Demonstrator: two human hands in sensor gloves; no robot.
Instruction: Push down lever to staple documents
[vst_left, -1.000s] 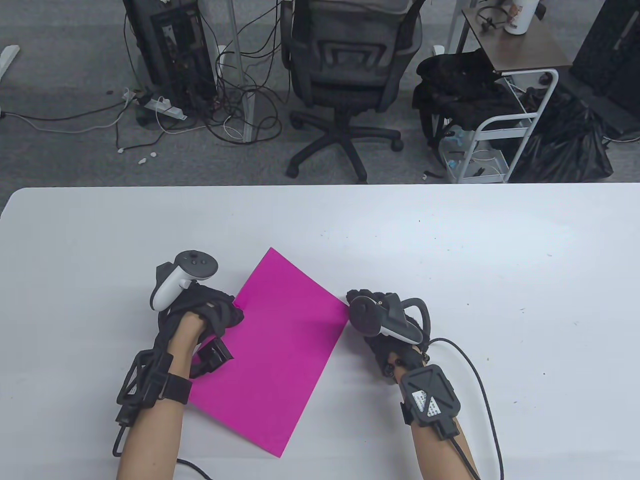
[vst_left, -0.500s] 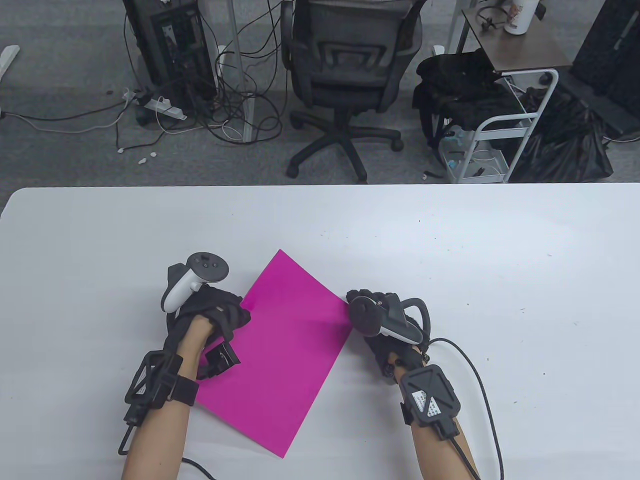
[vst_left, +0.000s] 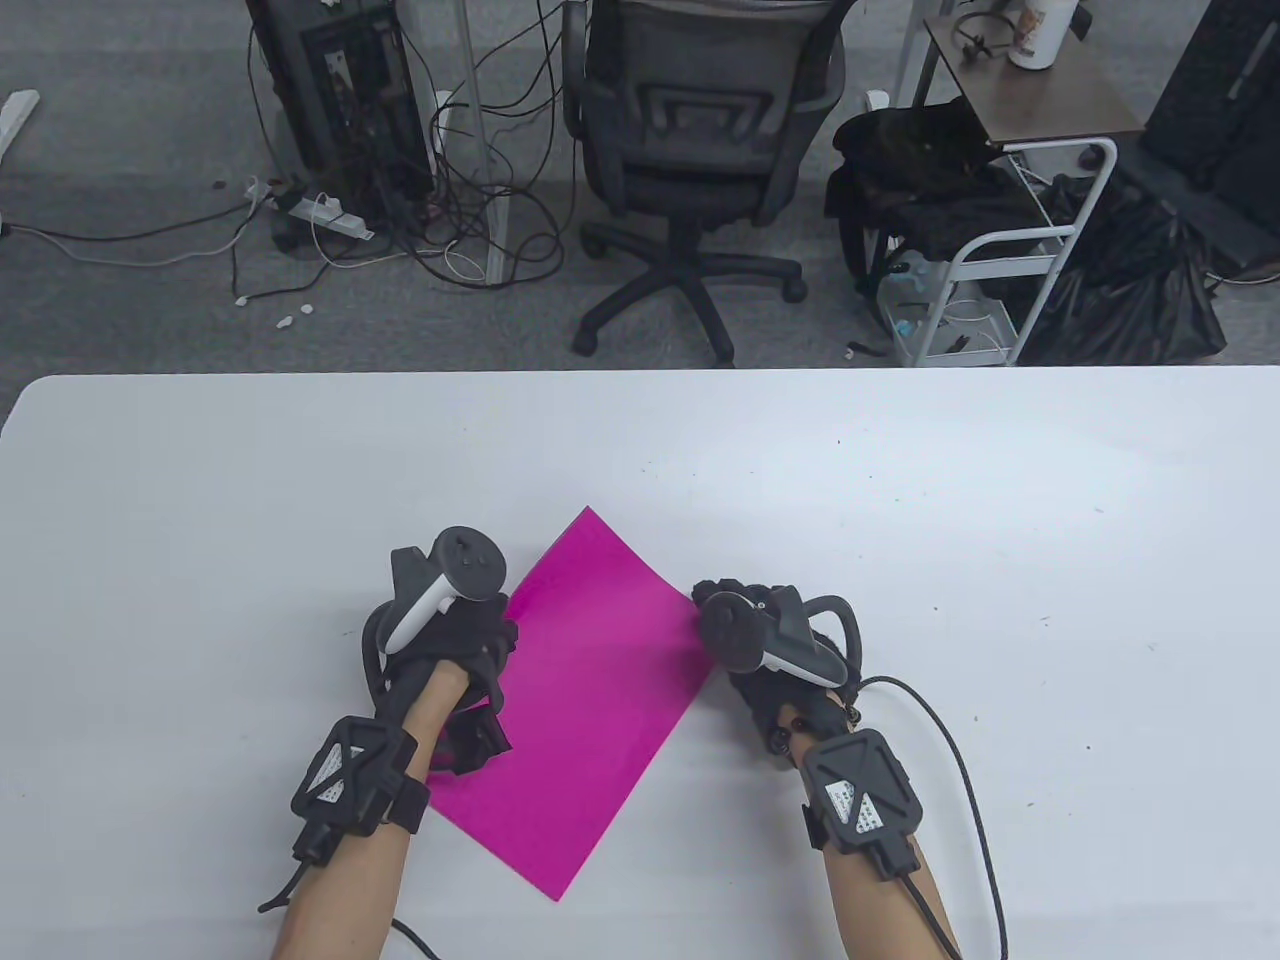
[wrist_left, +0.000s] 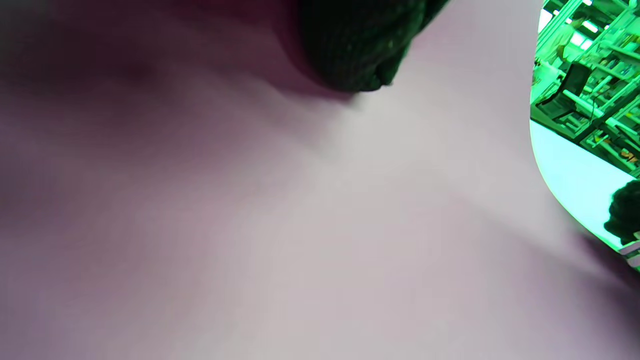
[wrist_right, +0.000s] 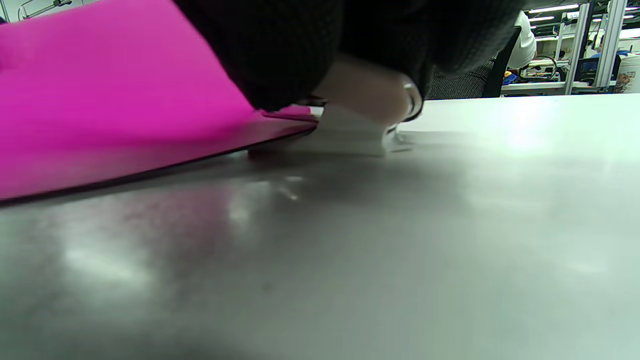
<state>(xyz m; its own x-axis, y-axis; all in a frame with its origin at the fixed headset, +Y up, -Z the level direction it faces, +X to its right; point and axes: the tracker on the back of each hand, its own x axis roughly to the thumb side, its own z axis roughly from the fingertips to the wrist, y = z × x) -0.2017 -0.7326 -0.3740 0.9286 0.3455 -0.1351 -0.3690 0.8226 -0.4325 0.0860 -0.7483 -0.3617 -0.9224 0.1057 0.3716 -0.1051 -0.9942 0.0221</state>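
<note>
A magenta sheet of paper lies at an angle on the white table. My left hand grips its left edge; in the left wrist view a gloved fingertip touches the washed-out, bowed paper. My right hand presses down on a small white stapler at the sheet's right corner. The corner of the paper sits in the stapler's mouth. The right hand covers the stapler's top, and the stapler is hidden in the table view.
An office chair stands beyond the table's far edge, with a white trolley, black bags and floor cables around it. A cable runs from my right wrist across the table.
My left hand has moved to the right and turned, carrying the paper's left edge with it, so the sheet has shifted right. My right hand has stayed on the stapler.
</note>
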